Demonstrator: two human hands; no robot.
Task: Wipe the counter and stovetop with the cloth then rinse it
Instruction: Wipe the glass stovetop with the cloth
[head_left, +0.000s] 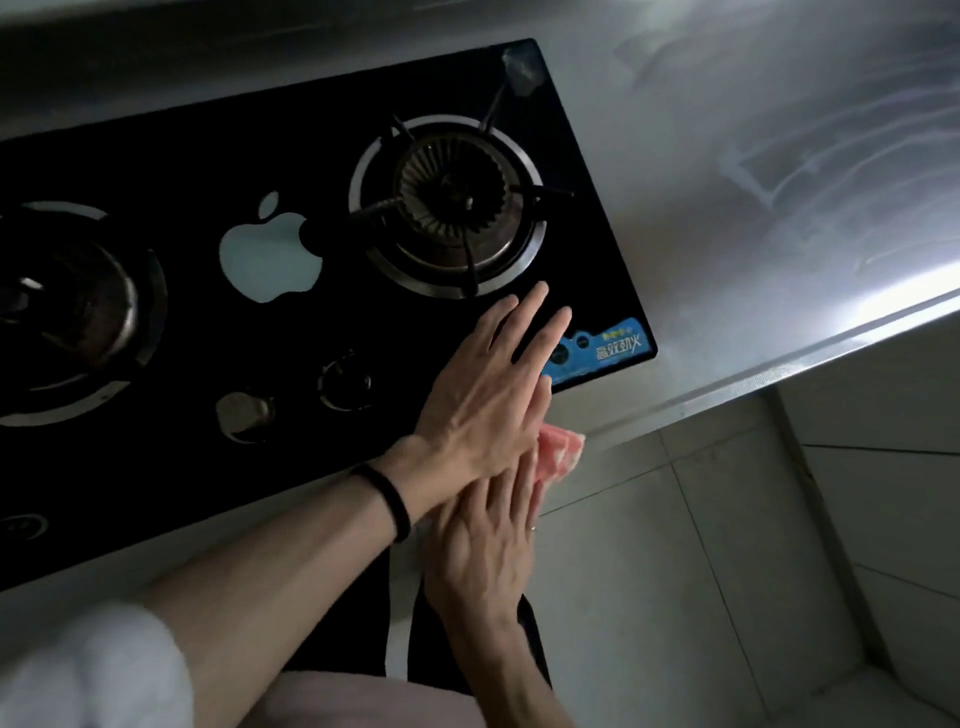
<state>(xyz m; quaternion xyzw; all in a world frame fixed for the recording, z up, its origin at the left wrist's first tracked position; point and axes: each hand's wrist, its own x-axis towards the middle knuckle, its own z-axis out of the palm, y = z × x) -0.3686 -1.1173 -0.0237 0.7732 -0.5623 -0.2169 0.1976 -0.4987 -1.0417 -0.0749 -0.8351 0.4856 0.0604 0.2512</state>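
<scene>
A black glass stovetop (208, 156) with two gas burners is set into a steel counter (753, 182). A pink cloth (558, 452) lies at the counter's front edge, just below the stovetop's front right corner. My right hand (483, 545) lies flat on the cloth with straight fingers and covers most of it. My left hand (488, 395), with a black band on the wrist, stretches flat over the stovetop's front right corner. It crosses above my right hand's fingertips.
The right burner (449, 208) with its pan support sits just beyond my left fingertips, the left burner (67, 312) at the far left. Two knobs (345, 382) are left of my hands. A blue sticker (608, 348) marks the corner. Wipe streaks show on the counter. Tiled floor (675, 571) lies below.
</scene>
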